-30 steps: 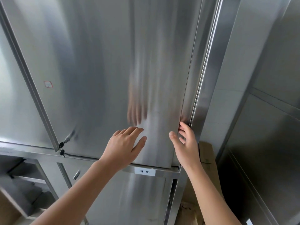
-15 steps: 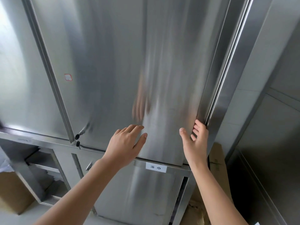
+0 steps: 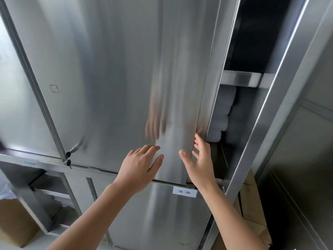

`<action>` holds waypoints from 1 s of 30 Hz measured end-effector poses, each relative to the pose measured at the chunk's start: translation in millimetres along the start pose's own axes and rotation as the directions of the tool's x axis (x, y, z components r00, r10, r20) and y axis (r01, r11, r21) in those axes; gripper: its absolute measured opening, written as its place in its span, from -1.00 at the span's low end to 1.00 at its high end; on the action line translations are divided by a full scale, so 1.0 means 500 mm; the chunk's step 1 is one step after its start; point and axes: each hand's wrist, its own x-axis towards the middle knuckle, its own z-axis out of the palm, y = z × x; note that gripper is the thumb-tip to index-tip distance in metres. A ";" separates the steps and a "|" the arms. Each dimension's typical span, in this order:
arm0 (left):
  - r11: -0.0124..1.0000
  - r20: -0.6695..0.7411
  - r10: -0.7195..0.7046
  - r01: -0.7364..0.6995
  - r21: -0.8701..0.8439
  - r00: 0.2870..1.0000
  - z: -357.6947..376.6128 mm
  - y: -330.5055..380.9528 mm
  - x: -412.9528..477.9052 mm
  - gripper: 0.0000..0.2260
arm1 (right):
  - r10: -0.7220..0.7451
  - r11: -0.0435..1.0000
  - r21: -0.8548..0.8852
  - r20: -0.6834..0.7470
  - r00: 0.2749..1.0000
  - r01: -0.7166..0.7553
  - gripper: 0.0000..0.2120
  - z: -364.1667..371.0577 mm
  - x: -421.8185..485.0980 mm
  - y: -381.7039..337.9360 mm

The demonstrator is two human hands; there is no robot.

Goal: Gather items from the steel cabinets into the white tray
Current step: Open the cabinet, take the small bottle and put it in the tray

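**Steel cabinet bank: door part-open, contents not yet reached**

Brushed steel cabinet bank (image 3: 171, 222) fills the frame, viewed from below.

Nearest the camera, two bare forearms rise from the lower edge. The left hand (image 3: 142, 163) lies flat at centre frame, fingers straight and close together, palm on the tall sliding steel door (image 3: 108, 78). The right hand (image 3: 200, 161) sits just beside it with fingers spread wide. Its thumb rests on the door face and its fingertips (image 3: 198, 141) press against the door's right-hand edge. Neither hand holds anything. Below the right hand, a small white printed label (image 3: 184, 191) is fixed to the rail.

Step in hand, by judgement: opening the cabinet. A gap stands right of the door edge, at centre right of the frame. Inside it, a stack of rolled white towels (image 3: 224, 109) sits under a grey steel shelf (image 3: 241, 79). These appear to be the items to gather. The next move calls for pushing the door further left until the gap admits a hand, then reaching in for a towel.

Limits of view:
- The white tray is not in view.
- The door covers most of the towel stack, so the count cannot be told.
- The compartment above the shelf is dark.
- The brown cardboard box (image 3: 14, 219) at lower left is cut off by the frame.
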 end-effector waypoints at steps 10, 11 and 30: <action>0.993 -0.032 -0.109 0.110 0.033 0.994 -0.067 -0.178 -0.043 -0.52 | -0.035 0.999 -0.009 0.181 0.983 0.037 -0.21 0.175 0.003 -0.045; 0.992 -0.033 -0.117 0.118 0.037 0.993 -0.072 -0.194 -0.046 -0.52 | -0.038 0.999 -0.017 0.203 0.978 0.043 -0.20 0.193 0.005 -0.050; 0.990 -0.019 -0.132 0.133 0.046 0.991 -0.125 -0.387 -0.066 -0.58 | -0.024 0.983 -0.161 0.394 0.919 0.094 -0.22 0.418 0.001 -0.063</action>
